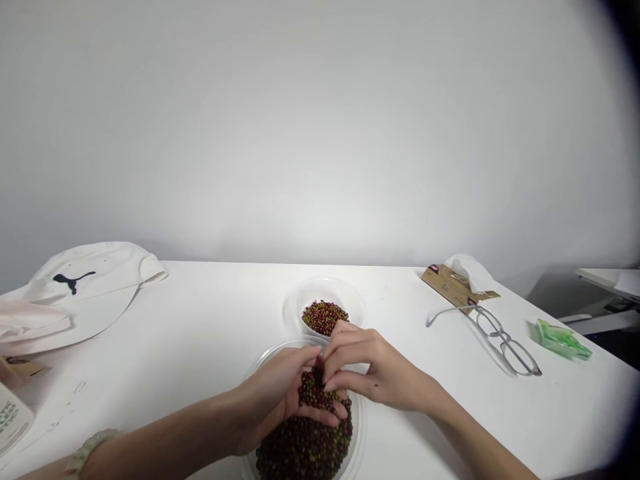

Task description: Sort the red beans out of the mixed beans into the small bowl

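A clear plastic bowl (pixel 260 363) near the table's front edge is heaped with small dark red and green beads (pixel 300 447). My left hand (pixel 273 397) is cupped palm-up over it, holding a scoop of beads (pixel 314 392). My right hand (pixel 367 370) hovers over that cupped palm, its fingertips pinched together among the beads. Just behind stands a smaller clear bowl (pixel 345 293) holding a smaller pile of red and green beads (pixel 324 315).
A white cap (pixel 85 280) with a black logo lies at the far left. Grey eyeglasses (pixel 500 340), a brown tissue pack (pixel 453 280) and a green packet (pixel 560 339) lie on the right. The white table (pixel 200 333) ends at a plain wall.
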`<action>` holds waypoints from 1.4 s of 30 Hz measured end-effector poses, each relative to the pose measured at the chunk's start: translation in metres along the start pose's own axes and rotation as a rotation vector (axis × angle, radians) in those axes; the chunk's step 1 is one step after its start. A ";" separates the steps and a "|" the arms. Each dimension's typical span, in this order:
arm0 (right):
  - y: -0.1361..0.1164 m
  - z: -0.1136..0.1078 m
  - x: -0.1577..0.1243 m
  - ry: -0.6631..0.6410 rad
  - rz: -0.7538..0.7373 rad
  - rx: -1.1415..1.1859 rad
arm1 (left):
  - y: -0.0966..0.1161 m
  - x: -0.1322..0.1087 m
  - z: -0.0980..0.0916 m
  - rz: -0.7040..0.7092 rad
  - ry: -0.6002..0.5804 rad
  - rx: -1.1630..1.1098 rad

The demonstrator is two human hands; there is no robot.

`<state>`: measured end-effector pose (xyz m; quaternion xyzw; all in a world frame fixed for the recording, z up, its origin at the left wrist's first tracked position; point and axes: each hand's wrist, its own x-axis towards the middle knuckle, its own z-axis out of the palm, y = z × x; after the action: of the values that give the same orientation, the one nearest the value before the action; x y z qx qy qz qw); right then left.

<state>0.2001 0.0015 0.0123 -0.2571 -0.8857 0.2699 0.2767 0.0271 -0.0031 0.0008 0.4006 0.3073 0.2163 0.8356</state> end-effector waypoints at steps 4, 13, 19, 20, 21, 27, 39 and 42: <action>0.018 -0.001 0.002 0.378 0.091 -0.033 | 0.000 -0.002 -0.001 -0.030 0.041 -0.011; 0.007 -0.004 0.001 0.204 0.103 -0.158 | -0.001 0.000 -0.002 -0.024 0.030 -0.012; -0.002 0.002 -0.001 0.015 0.167 -0.159 | 0.001 0.000 0.001 -0.002 -0.015 0.048; -0.001 0.003 -0.001 0.010 0.169 -0.153 | 0.001 0.000 0.001 0.000 -0.015 0.050; 0.000 0.003 0.000 0.006 0.168 -0.147 | 0.001 -0.001 0.002 0.003 -0.017 0.051; 0.002 0.000 0.001 0.041 0.137 -0.055 | 0.000 -0.001 0.000 0.006 -0.019 0.049; 0.054 -0.009 -0.002 0.537 0.294 -0.353 | 0.005 -0.004 0.003 -0.060 0.052 0.016; 0.058 -0.012 -0.003 0.645 0.327 -0.404 | 0.004 -0.003 0.002 -0.052 0.047 0.017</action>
<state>0.2275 0.0460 -0.0167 -0.5149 -0.7363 0.0364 0.4375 0.0255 -0.0039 0.0056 0.3943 0.3392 0.2012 0.8301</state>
